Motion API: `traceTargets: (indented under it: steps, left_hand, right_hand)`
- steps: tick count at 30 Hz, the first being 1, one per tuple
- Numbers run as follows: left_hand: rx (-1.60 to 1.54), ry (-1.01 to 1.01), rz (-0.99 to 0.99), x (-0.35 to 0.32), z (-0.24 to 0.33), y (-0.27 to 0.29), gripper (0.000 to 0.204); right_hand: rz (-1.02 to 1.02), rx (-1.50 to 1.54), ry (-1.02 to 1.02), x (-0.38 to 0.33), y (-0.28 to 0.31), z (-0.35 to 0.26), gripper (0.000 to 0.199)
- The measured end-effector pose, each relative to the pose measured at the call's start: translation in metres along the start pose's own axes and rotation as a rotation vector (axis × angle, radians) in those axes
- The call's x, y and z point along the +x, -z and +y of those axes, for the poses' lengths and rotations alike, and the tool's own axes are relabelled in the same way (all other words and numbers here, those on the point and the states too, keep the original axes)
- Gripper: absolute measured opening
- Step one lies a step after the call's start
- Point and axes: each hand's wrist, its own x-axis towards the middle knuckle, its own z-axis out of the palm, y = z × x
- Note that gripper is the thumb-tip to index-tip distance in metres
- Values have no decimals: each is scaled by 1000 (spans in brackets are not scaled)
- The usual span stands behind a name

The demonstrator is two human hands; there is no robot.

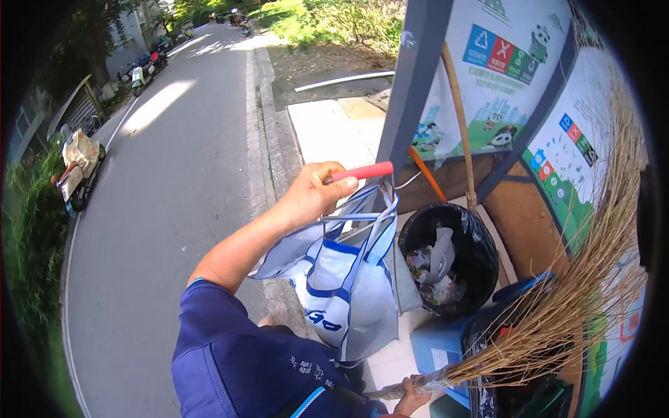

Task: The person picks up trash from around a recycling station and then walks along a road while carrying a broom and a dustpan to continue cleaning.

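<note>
My left hand (315,189) is closed around a red tube-shaped grip (366,171), held out ahead of me. Beneath the grip hangs a white shopping bag (359,279) with blue trim and blue-edged straps. Thin metal rods and a grey sheet-like piece (405,282) show beside the bag; how they join the grip is hidden. Low in the view, my right hand (413,400) is wrapped round the bound neck of a twig broom (550,327). The broom's bristles fan up and to the right. My navy sleeve and torso cover part of the lower view.
A black-lined bin (488,268) holding rubbish stands right of the bag, with a wooden pole (458,115) and an orange stick (428,174) behind. A blue container (435,345) sits below. Printed panels in a grey frame (408,90) enclose the right side. Left lies a road (160,244) with parked scooters.
</note>
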Motion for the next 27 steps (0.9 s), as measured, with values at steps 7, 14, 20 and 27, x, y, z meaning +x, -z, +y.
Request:
traceTargets:
  steps: [7,14,20,27]
  left_hand:
    - [-403,258,277,-129,-213,161,15]
    - [-604,575,471,-298,-404,219,21]
    - [-589,643,1083,-363,-506,360,19]
    - [-703,746,1748,-463,-576,471,21]
  right_hand:
    - [-49,62,-115,-45,-112,135,29]
    - [-553,-362,-182,-125,-250,153,38]
    - [-751,-706,-123,-127,-355,170,33]
    - [-1033,-1135,-14,-81,-565,216,52]
